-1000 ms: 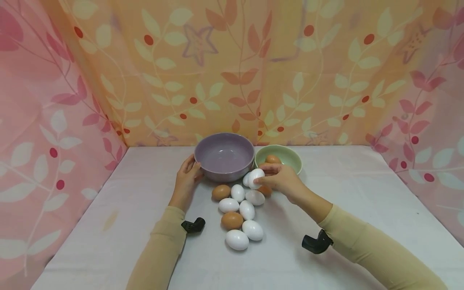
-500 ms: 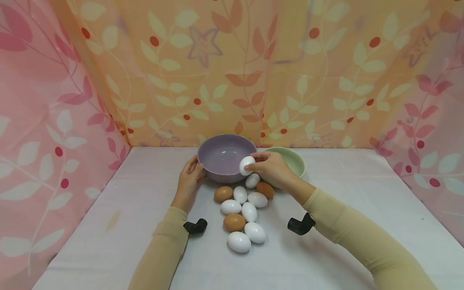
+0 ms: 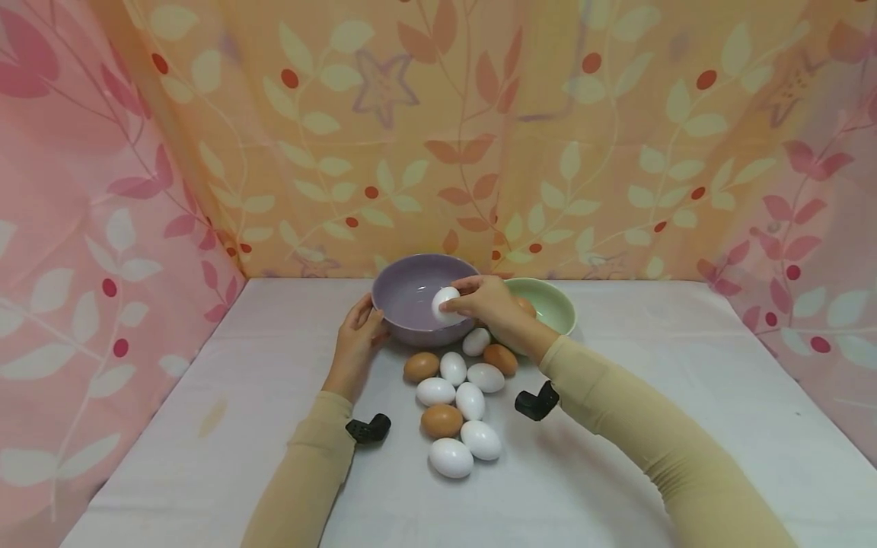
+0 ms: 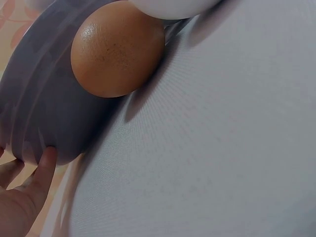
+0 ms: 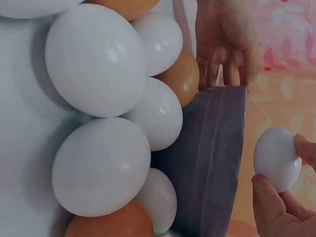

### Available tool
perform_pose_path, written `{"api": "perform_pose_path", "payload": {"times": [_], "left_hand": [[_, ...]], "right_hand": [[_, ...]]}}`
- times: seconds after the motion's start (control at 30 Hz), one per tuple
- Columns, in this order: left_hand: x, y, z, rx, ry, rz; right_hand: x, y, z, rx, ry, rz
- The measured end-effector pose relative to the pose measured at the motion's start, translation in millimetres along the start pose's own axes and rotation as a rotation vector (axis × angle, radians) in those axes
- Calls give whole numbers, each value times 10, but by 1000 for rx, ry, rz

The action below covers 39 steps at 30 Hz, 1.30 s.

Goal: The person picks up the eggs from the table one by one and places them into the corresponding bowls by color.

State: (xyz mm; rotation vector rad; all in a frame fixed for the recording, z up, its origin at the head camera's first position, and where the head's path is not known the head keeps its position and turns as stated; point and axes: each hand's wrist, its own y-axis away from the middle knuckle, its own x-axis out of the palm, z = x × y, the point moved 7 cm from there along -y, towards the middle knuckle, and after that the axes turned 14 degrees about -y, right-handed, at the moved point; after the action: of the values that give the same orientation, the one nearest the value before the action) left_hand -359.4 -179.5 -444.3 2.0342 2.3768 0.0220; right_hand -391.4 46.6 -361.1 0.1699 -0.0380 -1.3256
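Note:
My right hand (image 3: 492, 306) pinches a white egg (image 3: 444, 303) between thumb and fingers. In the head view the egg overlaps the right inside of the purple bowl (image 3: 411, 335); the right wrist view shows it above the rim. My left hand (image 3: 354, 342) rests its fingertips and thumb against the bowl's outer left wall, also plain in the left wrist view. In front of the bowl lies a loose group of white eggs (image 3: 451, 458) and brown eggs (image 3: 441, 421). One brown egg (image 4: 118, 49) stands close to the bowl's wall in the left wrist view.
A smaller green bowl (image 3: 558, 308) stands right of the purple one, partly behind my right hand, with a brown egg (image 3: 526, 306) in it. White cloth (image 3: 274, 335) covers the table. Floral curtains (image 3: 438, 137) rise at the back and sides.
My right hand has carried the white egg left and up, from beside the green bowl to over the purple bowl. My left hand stays at the bowl's side.

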Motion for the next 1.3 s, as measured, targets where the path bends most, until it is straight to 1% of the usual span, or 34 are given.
{"api": "perform_pose_path", "payload": {"times": [0.13,0.33,0.5,0.6,0.7,0.83,1.03,1.3], "left_hand": [[8,6,-2,-7,-10,1],[-7,0,9,1,-15,11],[-26,8,31,-8,-19,10],[-22,9,32,-9,-13,6],[-7,4,25,-7,-11,13],[-12,-3,15,-13,-8,6],[-11,-4,12,-8,-5,11],[-3,-5,6,-2,-18,-1]], "right_hand": [[15,-128,-17,-14,8,-8],[103,-278,-81,-46,49,48],[175,-340,-139,-57,100,85],[192,-361,-140,-71,124,89],[191,-389,-131,-81,169,83],[228,-449,-107,-105,250,99],[291,-546,-149,-86,277,117],[325,-622,-177,-102,375,140]]}}
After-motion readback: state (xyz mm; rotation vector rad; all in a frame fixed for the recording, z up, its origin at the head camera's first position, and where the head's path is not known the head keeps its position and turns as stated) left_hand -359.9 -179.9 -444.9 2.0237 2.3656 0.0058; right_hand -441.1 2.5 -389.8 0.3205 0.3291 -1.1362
